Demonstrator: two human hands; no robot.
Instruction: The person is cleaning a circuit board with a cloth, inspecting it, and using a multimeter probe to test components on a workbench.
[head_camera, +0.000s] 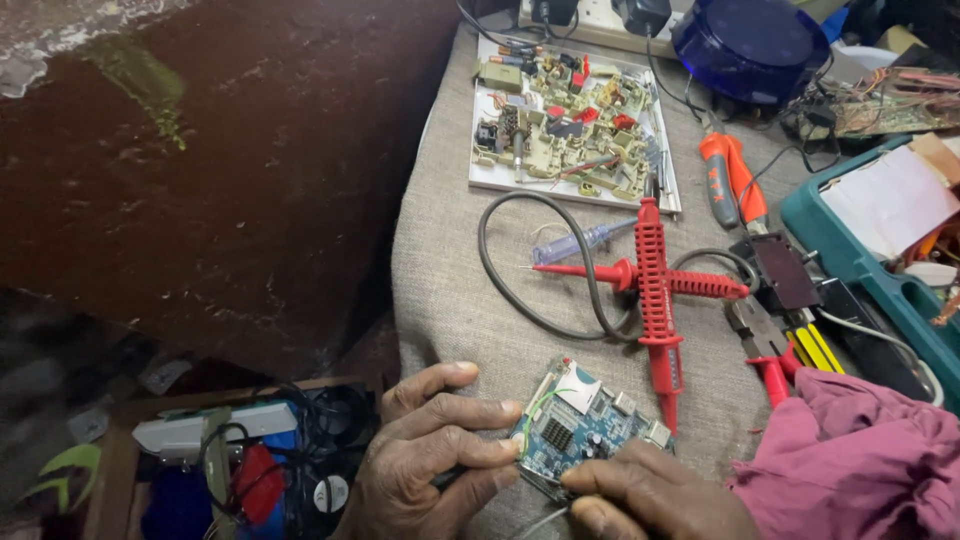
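Observation:
My left hand (430, 455) grips the left edge of a small blue circuit board (585, 420) that lies near the front edge of a cloth-covered bench. Thumb and fingers curl around the board's side. My right hand (655, 495) comes in from the lower right in a pink sleeve (850, 450). Its fingertips press at the board's lower edge and seem to pinch a thin dark tool or wire (545, 515), too small to make out. The board carries a metal card slot, a black chip and a thin green wire.
Two red test probes (655, 285) lie crossed behind the board, with a black cable loop (500, 270) and a clear-handled screwdriver (575, 243). Farther back sits a large beige circuit board (570, 120). Pliers (765, 355), an orange-handled tool (735, 180) and a teal toolbox (880, 270) crowd the right.

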